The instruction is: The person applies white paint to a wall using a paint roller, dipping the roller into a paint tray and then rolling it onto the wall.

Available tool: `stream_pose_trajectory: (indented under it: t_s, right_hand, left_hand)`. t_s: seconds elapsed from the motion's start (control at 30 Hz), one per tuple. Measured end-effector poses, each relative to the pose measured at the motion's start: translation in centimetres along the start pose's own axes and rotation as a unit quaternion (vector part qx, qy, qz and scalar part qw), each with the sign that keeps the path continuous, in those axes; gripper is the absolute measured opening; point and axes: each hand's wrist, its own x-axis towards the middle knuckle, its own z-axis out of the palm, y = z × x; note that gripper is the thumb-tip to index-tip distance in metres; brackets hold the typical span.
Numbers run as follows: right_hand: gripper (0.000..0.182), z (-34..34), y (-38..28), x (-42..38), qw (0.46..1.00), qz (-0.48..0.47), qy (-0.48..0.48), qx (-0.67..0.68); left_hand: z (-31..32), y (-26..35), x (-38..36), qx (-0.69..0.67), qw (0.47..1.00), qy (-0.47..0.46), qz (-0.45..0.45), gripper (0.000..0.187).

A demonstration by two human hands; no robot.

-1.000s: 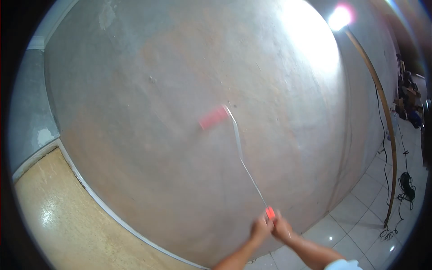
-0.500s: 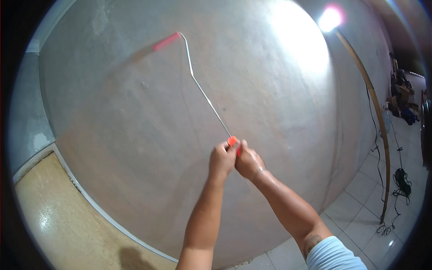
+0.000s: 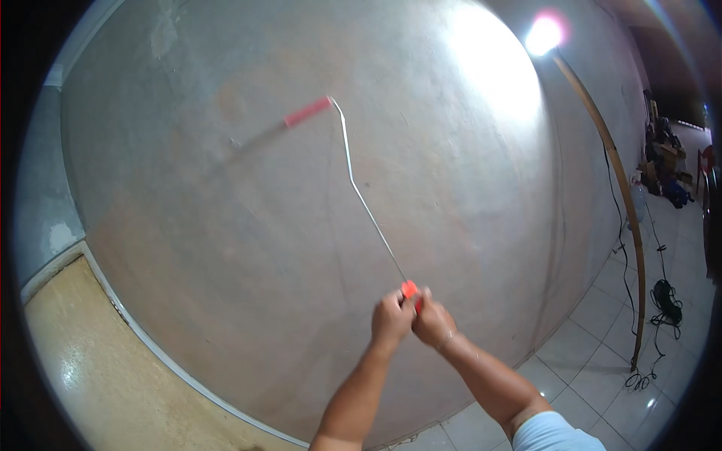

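The wall fills most of the view, bare all around the roller; its lower edge meets the floor on the right. A pole leans on the wall at the far right, with a cable beside it.

The roller lies against the wall, upper left, sleeve slanting up to the right. Its thin rod runs down and right to the red handle.

The left hand and right hand touch, both closed tight around the handle.
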Motion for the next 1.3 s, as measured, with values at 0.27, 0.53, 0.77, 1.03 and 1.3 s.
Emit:
stream_pose_trajectory:
  t_s: [0.27, 0.53, 0.77, 1.03, 1.3]
  right_hand:
    - [0.043, 5.7, 12.7, -11.9, 0.992, 0.088, -0.091, 0.003]
    - [0.031, -0.4, -4.2, 2.1, 0.998, -0.046, 0.001, 0.049]
    - [0.037, 1.8, -7.1, 2.1, 0.997, -0.047, -0.012, 0.055]
    - [0.04, 11.4, 8.6, -12.3, 0.988, -0.002, -0.157, -0.001]
    - [0.042, 3.5, -17.8, 4.5, 0.991, -0.123, -0.036, 0.032]
  left_hand:
    - [9.3, -9.8, -12.5, -0.015, 0.977, -0.175, -0.123, 0.036]
    - [-1.4, -0.4, 2.0, -0.022, 0.994, 0.102, 0.037, 0.033]
    - [-4.6, -2.4, 2.3, 0.0, 0.994, 0.103, 0.024, 0.034]
    - [3.6, -12.7, -16.2, -0.01, 0.998, -0.007, -0.063, 0.03]
    - [-15.9, 1.4, 3.6, 0.05, 0.983, 0.175, 0.0, 0.03]
